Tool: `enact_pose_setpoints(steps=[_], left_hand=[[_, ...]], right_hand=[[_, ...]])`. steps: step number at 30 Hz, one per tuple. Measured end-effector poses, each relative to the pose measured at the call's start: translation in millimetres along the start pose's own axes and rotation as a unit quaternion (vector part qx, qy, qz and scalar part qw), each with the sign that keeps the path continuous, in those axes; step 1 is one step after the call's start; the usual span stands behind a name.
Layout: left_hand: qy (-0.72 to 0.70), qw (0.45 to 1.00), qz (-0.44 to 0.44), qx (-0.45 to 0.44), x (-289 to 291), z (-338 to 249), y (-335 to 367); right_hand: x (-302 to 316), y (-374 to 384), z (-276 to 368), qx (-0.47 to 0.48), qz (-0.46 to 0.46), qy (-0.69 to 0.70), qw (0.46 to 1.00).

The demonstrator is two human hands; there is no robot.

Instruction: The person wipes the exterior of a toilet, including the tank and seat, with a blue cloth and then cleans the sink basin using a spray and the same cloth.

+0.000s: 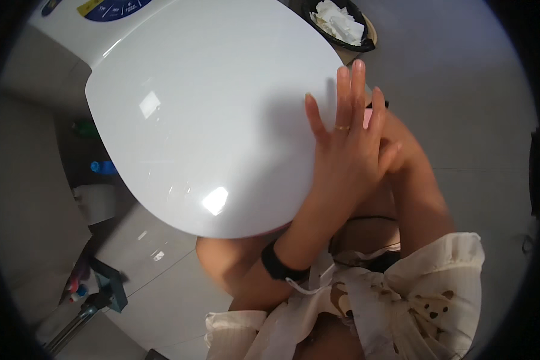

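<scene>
A glossy white toilet lid (192,120) lies down flat and fills the upper middle of the view. Over its right edge is my left hand (348,147), back upward, fingers spread, with a ring on one finger and a black band (276,261) round the wrist. It casts a shadow on the lid. Between its fingers a small bit of something pink (368,117) shows beneath; what it is cannot be made out. My right arm (423,198) comes from the ruffled sleeve and bends behind the left hand, which hides my right hand and anything in it.
A black-lined bin (370,43) with crumpled white tissue (339,24) stands beyond the lid's right side. To the left are a blue bottle (104,167), a whitish container (97,201) and a long-handled tool (90,309) with a grey-blue head. Grey tiled floor (480,198) surrounds the toilet.
</scene>
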State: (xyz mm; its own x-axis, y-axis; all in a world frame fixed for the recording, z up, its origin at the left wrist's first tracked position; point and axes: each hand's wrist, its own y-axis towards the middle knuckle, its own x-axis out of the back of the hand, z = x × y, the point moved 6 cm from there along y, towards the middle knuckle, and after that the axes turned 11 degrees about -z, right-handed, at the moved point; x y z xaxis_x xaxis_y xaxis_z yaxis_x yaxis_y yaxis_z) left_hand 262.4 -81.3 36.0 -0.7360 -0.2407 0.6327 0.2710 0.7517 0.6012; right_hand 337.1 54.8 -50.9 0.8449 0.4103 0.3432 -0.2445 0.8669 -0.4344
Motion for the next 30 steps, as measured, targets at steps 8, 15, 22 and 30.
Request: enact_pose_setpoints(steps=[8, 15, 22, 30], left_hand=[[-0.027, 0.997, -0.068, -0.012, 1.0, -11.2, 7.4], [0.079, 0.996, 0.037, -0.001, -13.5, -2.2, -6.3], [0.322, 0.929, 0.170, 0.070, -16.2, -14.1, 6.1], [0.462, 0.859, 0.033, 0.218, -7.8, -27.9, 23.8]], right_hand=[[15.4, -7.5, 27.0, -0.033, -0.040, -0.067, 0.996], [-19.8, 39.0, -50.5, -0.028, 0.015, 0.055, 0.998], [-43.5, 107.2, -149.9, -0.029, 0.029, 0.238, 0.970], [-120.1, 137.6, -185.8, -0.088, 0.024, 0.458, 0.884]])
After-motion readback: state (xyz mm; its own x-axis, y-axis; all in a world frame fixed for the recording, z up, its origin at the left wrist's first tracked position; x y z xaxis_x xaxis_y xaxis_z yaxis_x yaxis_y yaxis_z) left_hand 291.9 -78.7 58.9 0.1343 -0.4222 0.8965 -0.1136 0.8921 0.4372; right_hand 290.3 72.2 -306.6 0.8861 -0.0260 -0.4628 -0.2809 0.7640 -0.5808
